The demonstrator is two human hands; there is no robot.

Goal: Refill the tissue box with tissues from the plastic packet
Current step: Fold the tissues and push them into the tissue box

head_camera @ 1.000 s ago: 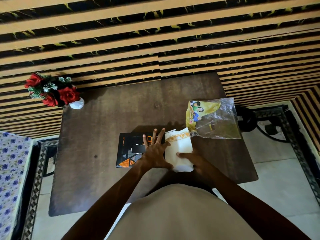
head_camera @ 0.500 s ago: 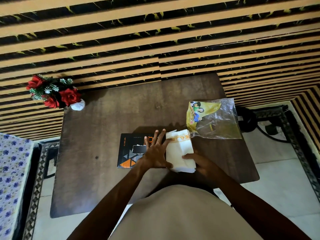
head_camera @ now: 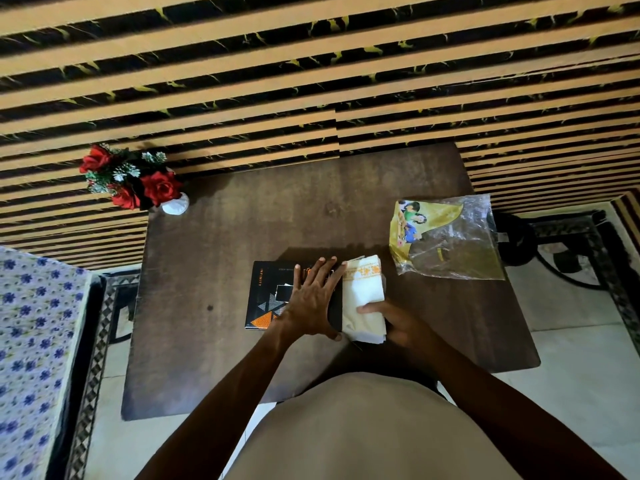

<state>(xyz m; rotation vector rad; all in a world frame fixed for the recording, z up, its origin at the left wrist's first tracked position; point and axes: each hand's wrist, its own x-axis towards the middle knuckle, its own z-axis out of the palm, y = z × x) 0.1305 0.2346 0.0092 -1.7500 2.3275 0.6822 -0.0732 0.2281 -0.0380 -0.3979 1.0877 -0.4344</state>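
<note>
A black tissue box (head_camera: 266, 299) with orange and grey triangles lies flat on the dark wooden table (head_camera: 214, 341). My left hand (head_camera: 311, 303) rests flat on the box's right half, fingers spread. Against the box's right end sits a white stack of tissues (head_camera: 363, 299) with an orange pattern band at its far end. My right hand (head_camera: 398, 323) grips the stack at its near right side, thumb on top. The plastic packet (head_camera: 446, 237), clear with a yellow printed corner, lies flat and looks emptied to the right of the stack.
A white vase with red roses (head_camera: 138, 185) stands at the table's far left corner. A striped black-and-orange wall runs behind the table. A floral-covered bed (head_camera: 31, 341) is on the left, and a dark metal stand (head_camera: 561, 251) on the floor at right.
My left hand has spread flatter and slid a little further over the box. The tissue stack and my right hand have barely shifted.
</note>
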